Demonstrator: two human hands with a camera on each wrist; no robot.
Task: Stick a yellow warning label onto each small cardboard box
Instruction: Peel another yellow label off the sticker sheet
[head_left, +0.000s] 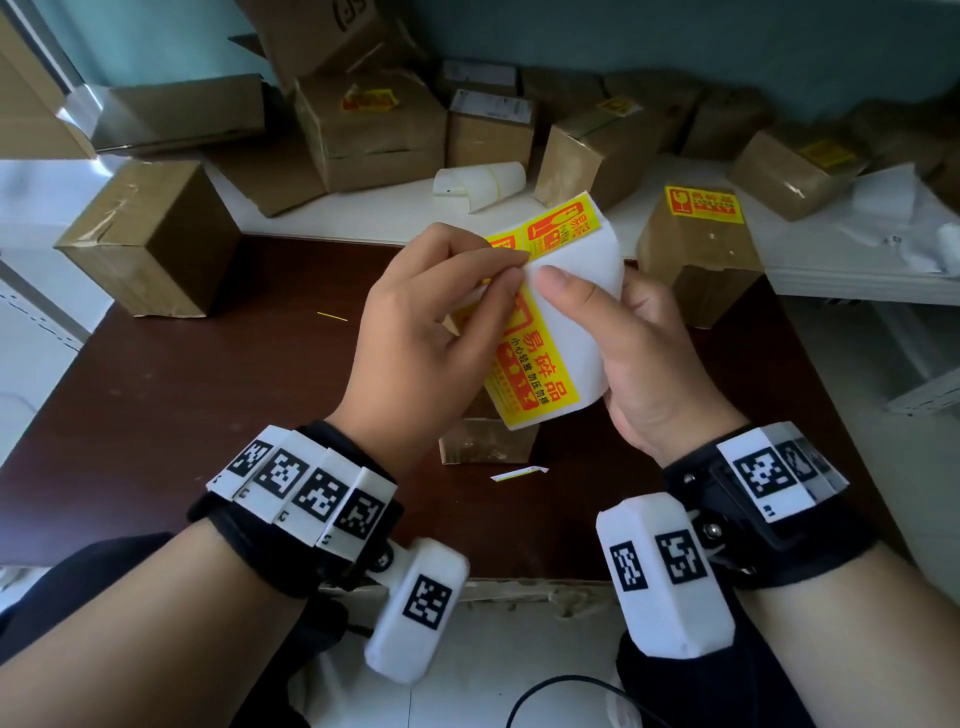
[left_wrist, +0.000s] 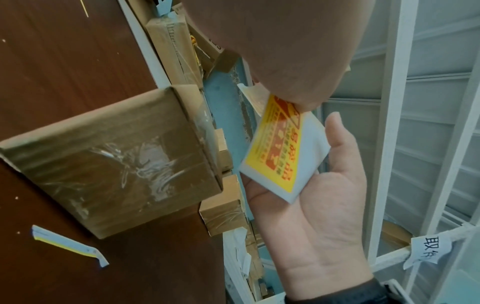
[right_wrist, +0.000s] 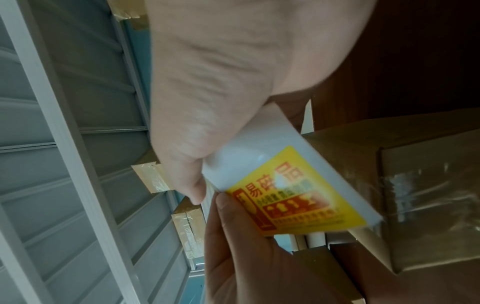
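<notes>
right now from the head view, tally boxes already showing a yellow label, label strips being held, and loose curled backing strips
brown cardboard boxes showing a yellow warning label: 4
held white strip of yellow labels: 1
loose curled white backing strip: 1
total: 6

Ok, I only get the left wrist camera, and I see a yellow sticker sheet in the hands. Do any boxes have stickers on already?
Observer: Yes. The head view shows one box on the right with a yellow label on top.
Operator: Are any still bare?
Observer: The box at far left shows tape, no label.
Operator: Any used sticker paper?
Observer: A curled white backing strip lies on the white shelf behind.
</notes>
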